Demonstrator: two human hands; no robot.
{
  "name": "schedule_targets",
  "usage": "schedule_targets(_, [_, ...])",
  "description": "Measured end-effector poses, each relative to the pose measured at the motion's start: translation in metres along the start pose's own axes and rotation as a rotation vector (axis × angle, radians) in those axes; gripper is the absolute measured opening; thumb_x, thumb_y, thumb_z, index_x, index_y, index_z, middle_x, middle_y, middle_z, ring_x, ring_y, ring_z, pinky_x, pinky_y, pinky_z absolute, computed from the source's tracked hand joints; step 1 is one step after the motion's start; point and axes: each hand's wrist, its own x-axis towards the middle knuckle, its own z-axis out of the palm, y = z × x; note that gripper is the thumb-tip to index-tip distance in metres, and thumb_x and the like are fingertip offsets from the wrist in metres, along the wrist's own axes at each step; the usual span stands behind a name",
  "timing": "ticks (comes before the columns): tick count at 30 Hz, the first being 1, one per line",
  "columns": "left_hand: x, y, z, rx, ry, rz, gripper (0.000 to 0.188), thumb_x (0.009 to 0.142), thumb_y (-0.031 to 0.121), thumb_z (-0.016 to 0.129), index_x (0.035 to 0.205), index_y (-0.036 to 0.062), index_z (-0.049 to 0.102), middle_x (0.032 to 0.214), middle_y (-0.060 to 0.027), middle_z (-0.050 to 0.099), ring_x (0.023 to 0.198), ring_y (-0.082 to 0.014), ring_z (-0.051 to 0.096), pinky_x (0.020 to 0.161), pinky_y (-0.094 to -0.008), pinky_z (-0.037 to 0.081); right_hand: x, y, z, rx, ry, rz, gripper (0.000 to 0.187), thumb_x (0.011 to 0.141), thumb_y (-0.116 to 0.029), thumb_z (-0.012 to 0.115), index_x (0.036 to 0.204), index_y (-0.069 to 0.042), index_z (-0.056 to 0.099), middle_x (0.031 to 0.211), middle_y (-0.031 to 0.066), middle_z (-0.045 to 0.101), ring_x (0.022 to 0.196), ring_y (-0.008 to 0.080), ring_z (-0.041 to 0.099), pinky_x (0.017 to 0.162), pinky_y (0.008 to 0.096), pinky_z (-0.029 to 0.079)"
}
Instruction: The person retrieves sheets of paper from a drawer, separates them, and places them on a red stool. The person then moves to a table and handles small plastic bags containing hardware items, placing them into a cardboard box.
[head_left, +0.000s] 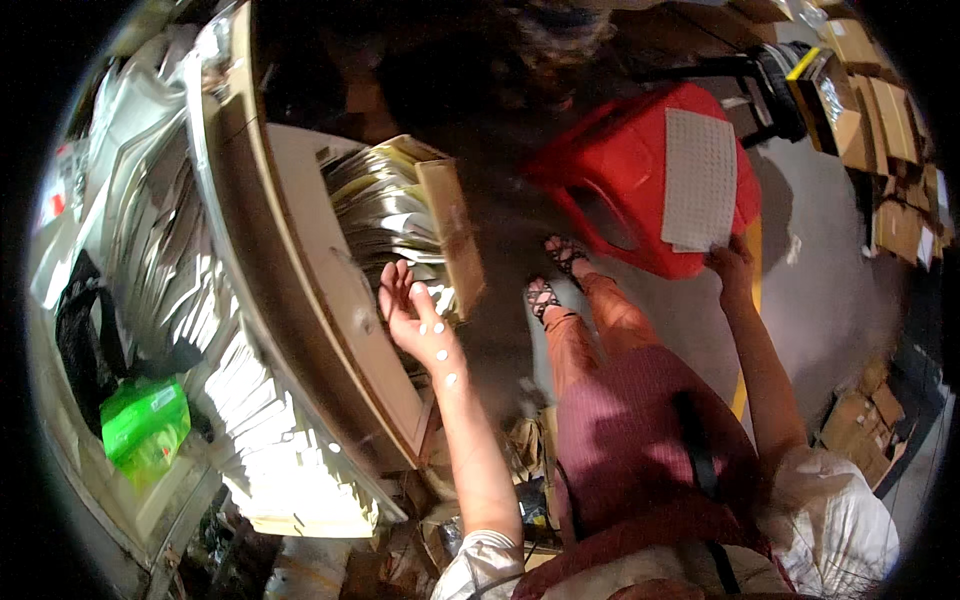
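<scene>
Head view: we see our bare left hand empty, fingers loosely parted, just beside a row of thin pale sheets edged by a tan board. Our bare right hand is at the edge of a red plastic stool bearing a pale textured rectangular mat; we cannot tell whether it grips.

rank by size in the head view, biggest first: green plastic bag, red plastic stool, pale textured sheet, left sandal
1. Red plastic stool
2. Pale textured sheet
3. Green plastic bag
4. Left sandal
</scene>
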Motion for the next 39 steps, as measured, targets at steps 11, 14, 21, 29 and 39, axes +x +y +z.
schedule_targets(11, [0.044,0.001,0.007,0.556,0.068,-0.085,0.071,0.095,0.024,0.064,0.154,-0.0011,0.032,0.156,-0.0281,0.037,0.146,-0.0382,0.035,0.122,-0.0432,0.024,-0.030,0.018,-0.026,-0.599,0.014,0.183,0.056,0.092,-0.015,0.068,0.141,-0.001,0.046,0.122,0.0159,0.063,0.084,0.0228,0.066,0.073,0.0339,0.055])
schedule_targets(14, [0.064,0.004,0.020,0.489,-0.020,-0.044,0.076,0.088,0.021,0.072,0.151,-0.0029,0.035,0.146,-0.0285,0.047,0.136,-0.0394,0.045,0.116,-0.0438,0.032,-0.037,0.023,-0.061,-0.927,-0.026,-0.187,0.051,0.091,-0.007,0.064,0.139,-0.005,0.048,0.126,0.0161,0.060,0.094,0.0264,0.066,0.079,0.0353,0.054])
schedule_targets(21, [0.094,-0.060,0.019,0.450,0.050,0.075,0.051,0.091,0.030,0.073,0.117,-0.0117,0.061,0.110,-0.0275,0.068,0.102,-0.0332,0.066,0.093,-0.0415,0.049,-0.065,-0.038,0.108,-0.765,-0.502,-0.681,0.048,0.090,0.003,0.059,0.137,-0.003,0.051,0.125,0.0185,0.059,0.108,0.0310,0.062,0.093,0.0370,0.049])
schedule_targets(29, [0.054,-0.081,-0.021,0.556,-0.104,-0.113,0.045,0.097,0.028,0.060,0.127,-0.0052,0.059,0.122,-0.0223,0.064,0.111,-0.0326,0.062,0.096,-0.0423,0.048,-0.110,-0.077,0.359,-0.719,-0.821,-1.441,0.069,0.070,-0.005,0.071,0.135,0.003,0.049,0.130,0.0205,0.054,0.125,0.0367,0.050,0.113,0.0522,0.033])
schedule_targets(39, [0.028,-0.071,-0.041,0.689,-0.150,-0.137,0.045,0.097,0.027,0.060,0.128,-0.0049,0.057,0.123,-0.0216,0.063,0.112,-0.0319,0.061,0.097,-0.0421,0.047,-0.138,-0.024,0.371,-0.851,-1.042,-1.458,0.058,0.068,-0.019,0.079,0.119,-0.001,0.057,0.114,0.0132,0.059,0.110,0.0309,0.056,0.110,0.0498,0.035])
